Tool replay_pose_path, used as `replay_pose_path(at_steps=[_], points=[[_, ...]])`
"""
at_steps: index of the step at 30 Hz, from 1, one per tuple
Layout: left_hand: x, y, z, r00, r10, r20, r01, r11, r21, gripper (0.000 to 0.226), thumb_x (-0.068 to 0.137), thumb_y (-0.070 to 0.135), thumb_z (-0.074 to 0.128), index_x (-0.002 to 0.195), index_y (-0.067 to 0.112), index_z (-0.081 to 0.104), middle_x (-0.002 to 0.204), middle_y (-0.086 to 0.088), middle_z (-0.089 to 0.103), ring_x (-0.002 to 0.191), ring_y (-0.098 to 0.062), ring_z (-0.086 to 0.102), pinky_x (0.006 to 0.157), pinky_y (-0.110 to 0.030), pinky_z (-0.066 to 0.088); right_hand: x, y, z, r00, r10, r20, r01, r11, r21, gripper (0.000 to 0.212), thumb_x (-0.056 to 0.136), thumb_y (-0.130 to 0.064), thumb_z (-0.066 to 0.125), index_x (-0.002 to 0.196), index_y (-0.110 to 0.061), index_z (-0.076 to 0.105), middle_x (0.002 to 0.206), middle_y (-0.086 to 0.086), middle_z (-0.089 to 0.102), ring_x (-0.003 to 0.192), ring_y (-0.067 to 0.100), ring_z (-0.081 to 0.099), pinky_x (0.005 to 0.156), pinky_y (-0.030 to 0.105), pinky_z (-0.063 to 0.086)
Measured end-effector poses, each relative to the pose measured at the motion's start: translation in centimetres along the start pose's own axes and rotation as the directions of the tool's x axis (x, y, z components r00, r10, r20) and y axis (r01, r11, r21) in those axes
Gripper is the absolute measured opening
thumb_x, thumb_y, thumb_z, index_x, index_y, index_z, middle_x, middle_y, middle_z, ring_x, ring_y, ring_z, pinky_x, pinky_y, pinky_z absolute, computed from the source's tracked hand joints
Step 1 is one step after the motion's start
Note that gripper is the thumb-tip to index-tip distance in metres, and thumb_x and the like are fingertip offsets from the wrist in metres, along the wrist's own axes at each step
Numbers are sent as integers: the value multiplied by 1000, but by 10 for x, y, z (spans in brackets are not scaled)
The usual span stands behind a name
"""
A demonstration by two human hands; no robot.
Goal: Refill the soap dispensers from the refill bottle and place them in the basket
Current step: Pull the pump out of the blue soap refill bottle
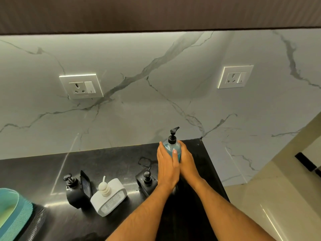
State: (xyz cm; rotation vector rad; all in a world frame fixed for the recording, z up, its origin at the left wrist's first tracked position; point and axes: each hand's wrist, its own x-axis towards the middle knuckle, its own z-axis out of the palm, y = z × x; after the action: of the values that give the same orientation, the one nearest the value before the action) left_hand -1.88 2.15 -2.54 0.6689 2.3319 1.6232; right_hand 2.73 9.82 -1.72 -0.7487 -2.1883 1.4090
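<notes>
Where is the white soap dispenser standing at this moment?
In the head view, the white soap dispenser stands on the black counter, left of both hands, close beside the round black dispenser on its left.

Both hands clasp a blue-filled refill bottle (171, 148) upright at the far right of the black tabletop (112, 164): left hand (166, 164), right hand (186, 160). Left of them stand a black dispenser (146, 180), a white dispenser (108, 196) and a dark dispenser (74, 192); a teal basket (12, 211) sits at far left

Three soap dispensers (108, 197), one blue pump bottle (171, 147), one basket (12, 211), two sockets (81, 86), perhaps one sponge holder (86, 185).
</notes>
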Motion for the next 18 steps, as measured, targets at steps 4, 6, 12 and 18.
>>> replay_pose_path(at_steps=[4, 6, 12, 18], points=[[1, -1, 1, 1000, 16, 4, -16, 1000, -5, 70, 109, 46, 43, 164, 17, 13, 164, -3, 29, 151, -15, 28, 117, -25, 26, 1, 2, 1, 999, -13, -49, 14, 1000, 11, 50, 95, -41, 70, 139, -25, 53, 123, -9, 68, 109, 5, 68, 94, 31, 60], [0, 1, 1, 999, 33, 7, -33, 999, 1, 69, 108, 43, 44, 164, 16, 14, 163, -3, 29, 151, -15, 28, 116, -24, 25, -2, 0, 1, 997, -22, -69, 23, 1000, 20, 46, 95, -39, 70, 136, -26, 54, 121, -10, 68, 107, 3, 68, 92, 27, 60], [-11, 4, -1, 995, 89, 32, -90, 996, 2, 62, 103, 44, 43, 158, 21, 26, 153, 3, 40, 141, -8, 35, 117, -30, 33, -19, -2, -2, 991, -22, -135, 27, 999, 34, 40, 95, -34, 71, 131, -33, 55, 117, -15, 68, 105, -4, 66, 84, 15, 56], [-39, 5, -7, 989, 121, 85, -122, 993, 7, 63, 107, 38, 46, 161, 18, 21, 157, 2, 37, 145, -10, 32, 121, -30, 29, -51, -3, -7, 982, -19, -189, 24, 999, 25, 44, 94, -36, 71, 135, -30, 55, 118, -14, 67, 105, -2, 67, 86, 20, 58]])
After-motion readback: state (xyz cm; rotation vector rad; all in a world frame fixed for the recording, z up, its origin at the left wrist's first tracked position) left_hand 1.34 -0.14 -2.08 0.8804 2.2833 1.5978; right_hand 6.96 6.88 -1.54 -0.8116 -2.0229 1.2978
